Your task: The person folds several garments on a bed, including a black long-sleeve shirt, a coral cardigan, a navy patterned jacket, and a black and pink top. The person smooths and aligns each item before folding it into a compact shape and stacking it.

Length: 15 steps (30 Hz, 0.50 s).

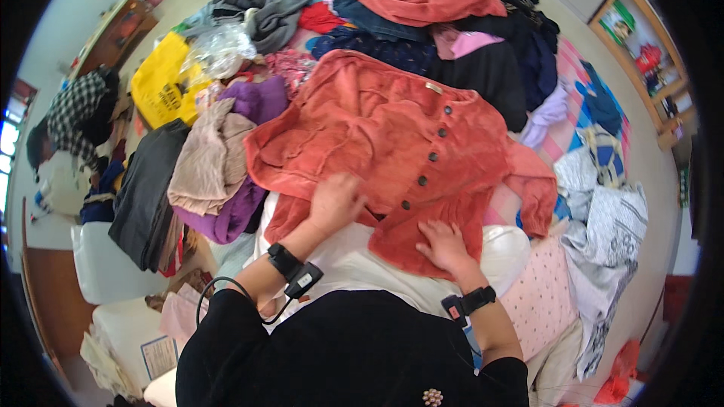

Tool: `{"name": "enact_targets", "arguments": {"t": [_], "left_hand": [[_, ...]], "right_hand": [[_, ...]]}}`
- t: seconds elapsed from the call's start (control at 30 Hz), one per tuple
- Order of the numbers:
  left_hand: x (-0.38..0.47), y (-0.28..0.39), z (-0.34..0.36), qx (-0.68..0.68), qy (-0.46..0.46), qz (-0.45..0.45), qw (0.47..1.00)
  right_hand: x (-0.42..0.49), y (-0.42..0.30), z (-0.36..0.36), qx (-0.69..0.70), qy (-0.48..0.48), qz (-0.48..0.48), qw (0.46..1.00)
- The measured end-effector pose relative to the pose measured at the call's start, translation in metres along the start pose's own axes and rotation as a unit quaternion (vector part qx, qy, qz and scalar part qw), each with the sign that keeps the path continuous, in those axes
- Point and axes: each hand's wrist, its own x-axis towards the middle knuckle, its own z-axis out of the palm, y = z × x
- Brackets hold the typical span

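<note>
A coral-red long-sleeved corduroy shirt (390, 135) with dark buttons lies spread in front of me, partly across my white-clad lap. My left hand (336, 200) is on its left part near the lower edge, fingers curled; whether they pinch the cloth is hidden. Fingers spread, my right hand (447, 246) rests on the lower front panel, below the row of buttons (432, 156). One sleeve (534, 192) extends to the right, bent downward. The collar edge with a small label (434, 88) points away from me.
Folded beige cloth (206, 161), purple cloth (254, 99) and dark trousers (150, 198) lie left. Behind are a yellow bag (169, 82) and heaped clothes (481, 62). Grey-white garments (611, 226) hang at right. Another person (79, 113) bends over at far left. A wooden shelf (645, 51) stands right.
</note>
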Motion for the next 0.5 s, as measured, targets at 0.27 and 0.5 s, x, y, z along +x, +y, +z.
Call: {"name": "enact_targets", "arguments": {"t": [0.27, 0.5], "left_hand": [[-0.032, -0.157, -0.059, 0.087, 0.164, -0.387, 0.903], [0.007, -0.166, -0.042, -0.059, 0.141, -0.377, 0.914]], "right_hand": [[0.001, 0.001, 0.026, -0.033, -0.086, 0.031, 0.995], [-0.001, -0.005, 0.023, 0.054, -0.043, 0.046, 0.997]]}}
